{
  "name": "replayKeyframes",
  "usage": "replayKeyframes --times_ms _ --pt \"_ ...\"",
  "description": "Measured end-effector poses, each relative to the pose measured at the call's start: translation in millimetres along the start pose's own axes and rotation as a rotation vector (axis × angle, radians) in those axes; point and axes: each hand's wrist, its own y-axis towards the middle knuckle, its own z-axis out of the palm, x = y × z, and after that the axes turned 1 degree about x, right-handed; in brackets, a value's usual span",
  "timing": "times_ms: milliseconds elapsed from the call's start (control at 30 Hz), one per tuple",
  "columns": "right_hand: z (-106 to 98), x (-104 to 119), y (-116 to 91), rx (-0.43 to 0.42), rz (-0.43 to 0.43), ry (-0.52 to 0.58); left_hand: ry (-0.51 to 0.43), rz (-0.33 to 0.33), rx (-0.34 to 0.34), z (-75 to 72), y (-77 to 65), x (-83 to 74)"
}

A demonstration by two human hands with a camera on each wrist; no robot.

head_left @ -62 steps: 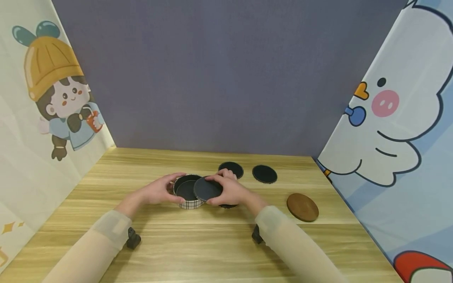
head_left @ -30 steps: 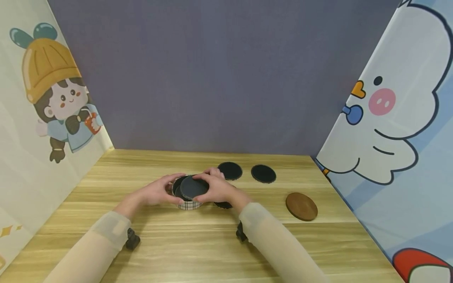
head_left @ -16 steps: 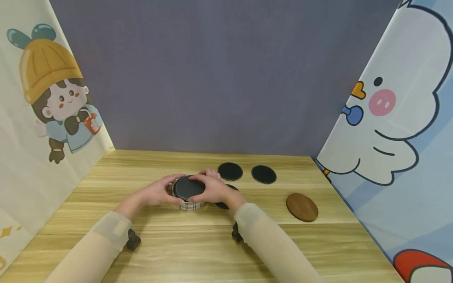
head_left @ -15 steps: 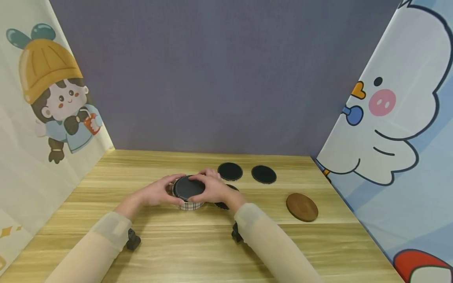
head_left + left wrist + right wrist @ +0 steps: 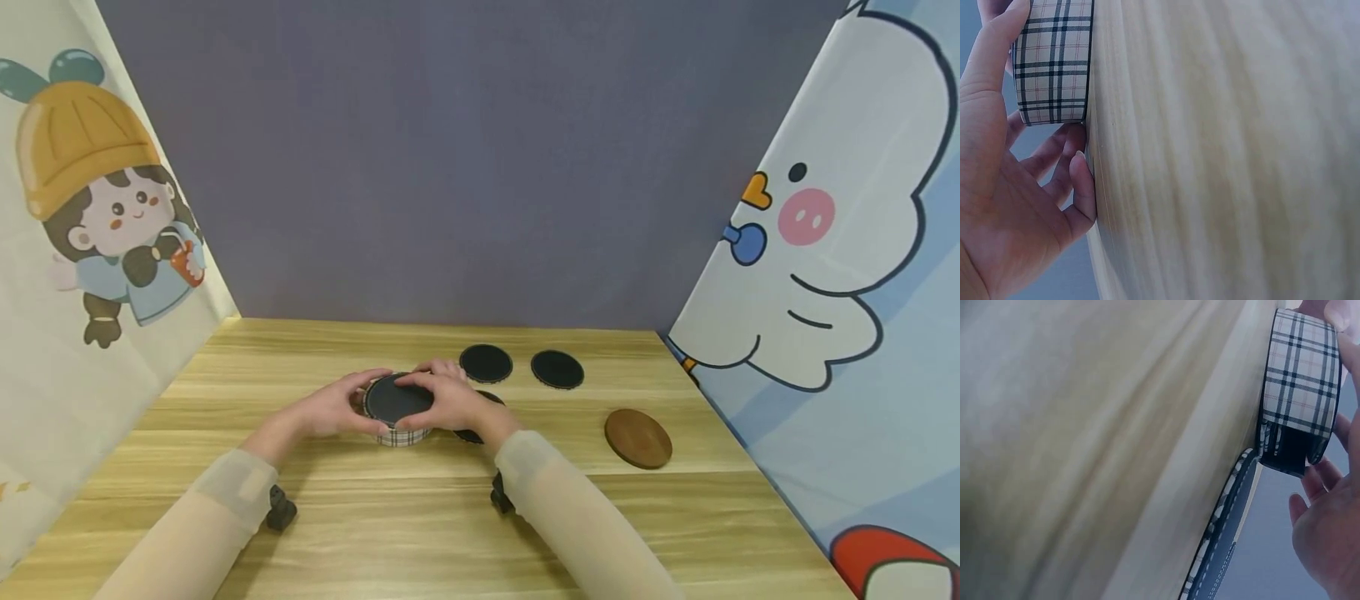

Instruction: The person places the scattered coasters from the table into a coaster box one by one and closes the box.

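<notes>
A round holder with a plaid side wall (image 5: pixel 403 437) stands on the table, and my left hand (image 5: pixel 330 408) grips its left side between thumb and fingers. Across its top lies a round black coaster (image 5: pixel 396 403), level and filling the rim. My right hand (image 5: pixel 457 404) holds that coaster by its right edge, thumb at the front and fingers behind. In the right wrist view, the plaid wall (image 5: pixel 1302 372) has a dark notch low on the side towards my right hand. The left wrist view shows the plaid wall (image 5: pixel 1054 59) beside my left thumb.
Two black coasters (image 5: pixel 486 363) (image 5: pixel 557 369) lie flat behind and to the right of the holder. Another black coaster (image 5: pixel 471 436) is partly hidden under my right wrist. Farther right lies a brown wooden disc (image 5: pixel 638 438). A grey partition (image 5: pixel 450 167) closes off the table's back.
My right hand has moved left, bringing the black coaster from beside the holder's right rim to fully over its top. My left hand has stayed on the holder.
</notes>
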Motion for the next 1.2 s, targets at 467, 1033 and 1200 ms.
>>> replayKeyframes --times_ms 467,1033,1200 --pt "0 -8 -2 0.011 -0.018 0.022 0.047 -0.002 -0.013 -0.5 -1.5 -1.3" --pt "-23 -54 -55 -0.005 -0.03 0.084 0.072 0.033 -0.053 3.0 -1.6 -2.9" --pt "-31 -66 -74 -0.002 -0.011 0.072 0.07 0.032 -0.055 3.3 -1.7 -3.0"
